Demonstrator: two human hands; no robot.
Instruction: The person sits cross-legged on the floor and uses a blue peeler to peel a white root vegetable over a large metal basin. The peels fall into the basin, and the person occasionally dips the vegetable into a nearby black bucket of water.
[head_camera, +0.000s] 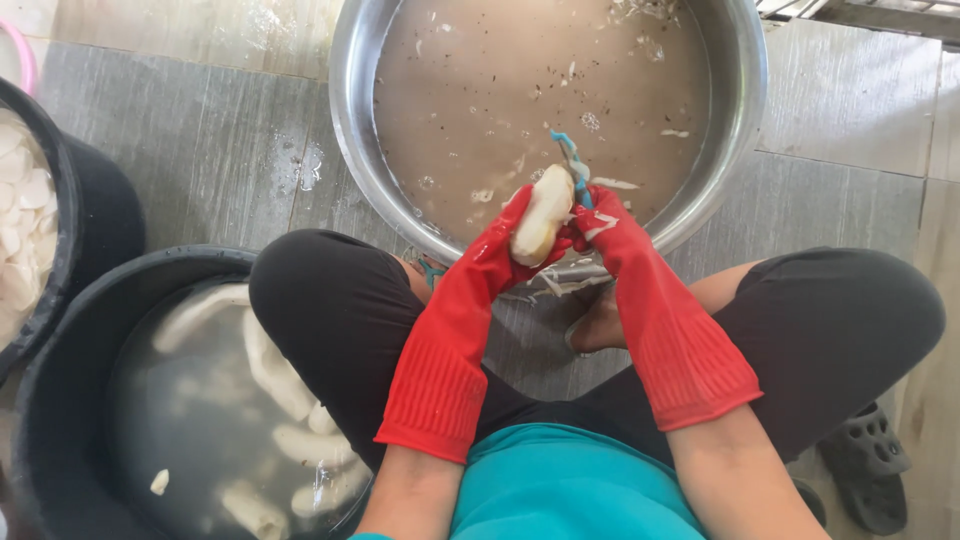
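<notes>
- The left hand, in a long red rubber glove, has its grip wrapped around a pale peeled root, fingers curled under it so the bare upper face stays open to the blade.
- The right hand, gloved the same way, has its grip pressed shut on a blue-handled peeler, whose tip sits at the root's far end.
- The root is held over the near rim of a wide steel basin of murky brown water flecked with scraps, so that peelings would likely drop into it.
- Pale peel strips lie on the tiled floor between the person's feet.
- At the person's left knee stands a black tub of clearer water with white peeled pieces sunk in it, within easy reach.
- Another dark tub farther left holds white slices.
</notes>
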